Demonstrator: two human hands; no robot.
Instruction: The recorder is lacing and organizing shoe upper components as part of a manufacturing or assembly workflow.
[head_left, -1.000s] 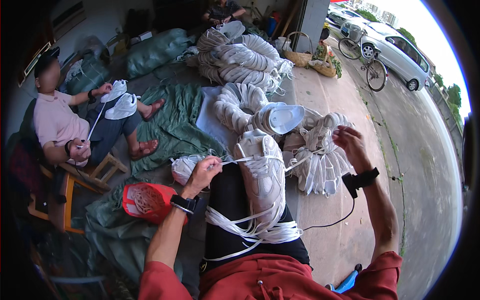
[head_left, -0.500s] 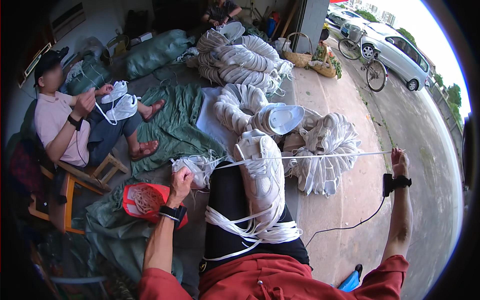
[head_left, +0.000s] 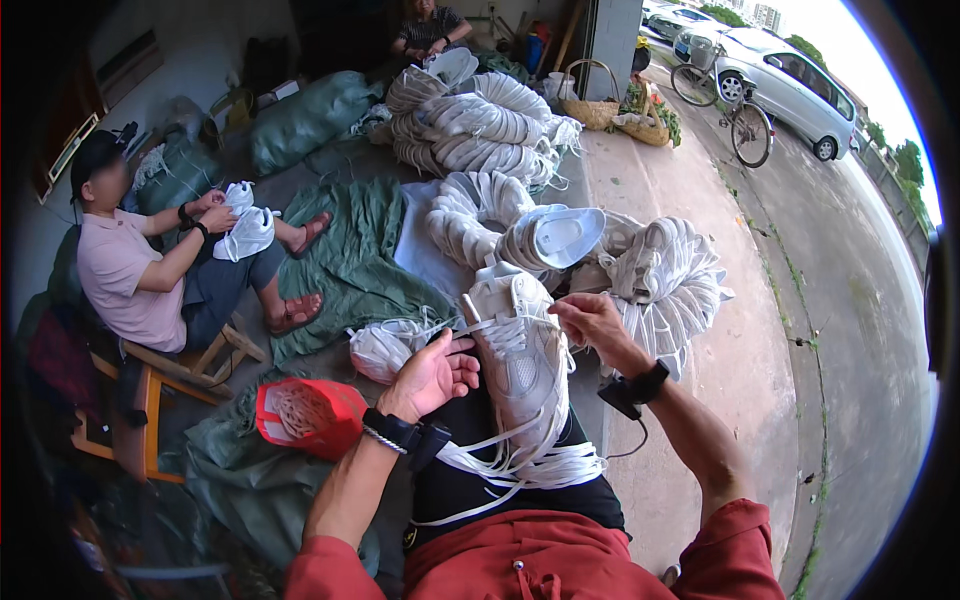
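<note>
A white sneaker point(head_left: 525, 370) rests on my lap, toe pointing toward me, with a white shoelace point(head_left: 505, 330) threaded through its upper eyelets. On its left side my left hand point(head_left: 432, 380) is turned palm up, fingers loosely bent and apart, close to a lace end. To the right of the shoe's collar my right hand point(head_left: 597, 330) pinches with thumb and forefinger; the lace in that pinch is only partly visible. A bunch of loose white laces point(head_left: 560, 468) lies across my dark trousers under the toe.
A red bag point(head_left: 335, 415) of laces stands at left, beside a small white bundle point(head_left: 385, 350). Ahead lie stacks of white shoe uppers point(head_left: 480, 125) and a ring of them point(head_left: 670, 270). A seated co-worker point(head_left: 135, 270) handles white shoes at left; another person sits far back.
My right hand has come in from far right, where it held a lace stretched taut, to the shoe. My left hand has moved right and opened. The co-worker's hands have come together.
</note>
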